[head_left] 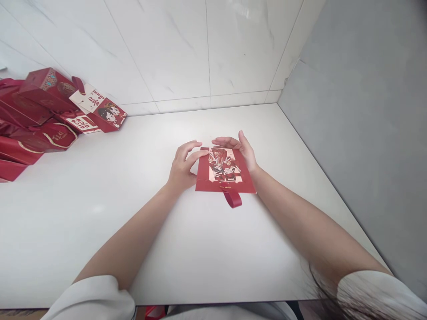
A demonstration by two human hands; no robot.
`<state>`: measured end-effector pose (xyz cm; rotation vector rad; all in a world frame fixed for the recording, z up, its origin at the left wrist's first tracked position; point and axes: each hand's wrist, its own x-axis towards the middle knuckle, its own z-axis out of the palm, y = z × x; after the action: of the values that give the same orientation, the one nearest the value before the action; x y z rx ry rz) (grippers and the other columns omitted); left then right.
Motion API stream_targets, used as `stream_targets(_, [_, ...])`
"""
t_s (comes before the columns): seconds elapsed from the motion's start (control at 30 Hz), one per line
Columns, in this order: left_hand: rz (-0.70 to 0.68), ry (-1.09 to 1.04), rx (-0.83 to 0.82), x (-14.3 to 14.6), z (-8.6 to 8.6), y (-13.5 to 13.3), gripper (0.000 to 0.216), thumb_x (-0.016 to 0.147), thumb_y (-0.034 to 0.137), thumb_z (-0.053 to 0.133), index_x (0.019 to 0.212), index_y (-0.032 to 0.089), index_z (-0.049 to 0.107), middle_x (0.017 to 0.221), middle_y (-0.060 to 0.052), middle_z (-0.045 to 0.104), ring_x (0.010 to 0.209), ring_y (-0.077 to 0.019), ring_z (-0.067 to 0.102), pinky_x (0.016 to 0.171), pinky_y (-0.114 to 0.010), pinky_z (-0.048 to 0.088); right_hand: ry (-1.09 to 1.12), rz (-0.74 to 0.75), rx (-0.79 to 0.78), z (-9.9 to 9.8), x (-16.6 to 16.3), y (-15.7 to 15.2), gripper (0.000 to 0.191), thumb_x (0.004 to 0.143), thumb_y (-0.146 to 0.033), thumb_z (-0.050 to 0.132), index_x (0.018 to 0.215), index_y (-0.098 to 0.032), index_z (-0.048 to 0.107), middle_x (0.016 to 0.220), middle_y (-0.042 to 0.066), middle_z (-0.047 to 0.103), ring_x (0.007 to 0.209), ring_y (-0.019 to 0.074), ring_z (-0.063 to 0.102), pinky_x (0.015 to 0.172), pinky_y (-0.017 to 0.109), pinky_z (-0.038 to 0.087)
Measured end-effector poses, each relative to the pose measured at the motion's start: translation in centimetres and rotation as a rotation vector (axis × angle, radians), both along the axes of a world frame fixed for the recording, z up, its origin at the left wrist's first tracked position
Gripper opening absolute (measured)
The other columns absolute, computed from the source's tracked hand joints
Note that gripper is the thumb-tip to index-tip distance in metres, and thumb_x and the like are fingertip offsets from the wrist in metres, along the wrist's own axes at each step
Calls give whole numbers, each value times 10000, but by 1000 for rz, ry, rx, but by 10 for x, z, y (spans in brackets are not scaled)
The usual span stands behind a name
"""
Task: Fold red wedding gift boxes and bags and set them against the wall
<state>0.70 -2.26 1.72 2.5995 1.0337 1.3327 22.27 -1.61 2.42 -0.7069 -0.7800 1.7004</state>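
A flat red gift box lies in front of me at the middle of the table. Its top carries a pale panel printed with cartoon figures, and a dark red ribbon loop hangs from the near edge. My left hand grips the box's left side, thumb on the top near the far left corner and fingers curved beyond it. Against the right side rests my right hand, its thumb raised off the box and its fingers stretched along the far edge. The underside of the box is hidden.
Several red gift boxes with ribbon and rope handles are grouped at the back left of the white table. A marbled tile wall stands behind, and a grey panel borders the right side.
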Motion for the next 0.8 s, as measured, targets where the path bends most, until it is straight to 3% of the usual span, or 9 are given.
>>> stream_targets(0.17, [13,-9,46,2,-1,-2,579,793,444,820,1330,397,609,1362,-80,591,1305,-313,549,1032,-484,492,-8,-4,-16,-1,-1,0,597,808,-802,598,956,-239,732,1189,81,729,1108,299,679,970,490,564])
stream_targets(0.37, [5,0,6,-1,-2,1,542,865,439,742,1379,374,581,1384,-102,567,1299,-298,560,1053,-470,498,-1,0,-33,1,-1,-2,566,819,-776,612,950,-239,732,1130,76,743,1073,298,699,950,483,574])
stream_targets(0.57, [-62,-32,-117,-6,-9,9,840,890,520,690,1601,317,291,1484,-147,530,1375,-326,531,1133,-494,463,-42,18,-15,-2,-2,-1,499,815,-710,667,960,-235,725,993,66,762,994,295,722,931,489,574])
stream_targets(0.7, [24,-123,-192,-5,-10,11,794,931,494,644,1594,266,273,1515,-176,508,1348,-322,553,1086,-483,493,-70,-10,128,-10,-4,6,357,813,-530,750,1016,-237,735,1109,41,762,1066,263,703,1043,452,520])
stream_targets(0.8, [109,-245,-258,-6,-12,14,871,925,502,650,1620,307,161,1521,-158,496,1315,-303,570,1012,-459,534,-119,-33,189,-16,-5,9,412,768,-450,817,1119,-267,701,1229,35,726,1137,245,678,1085,448,495])
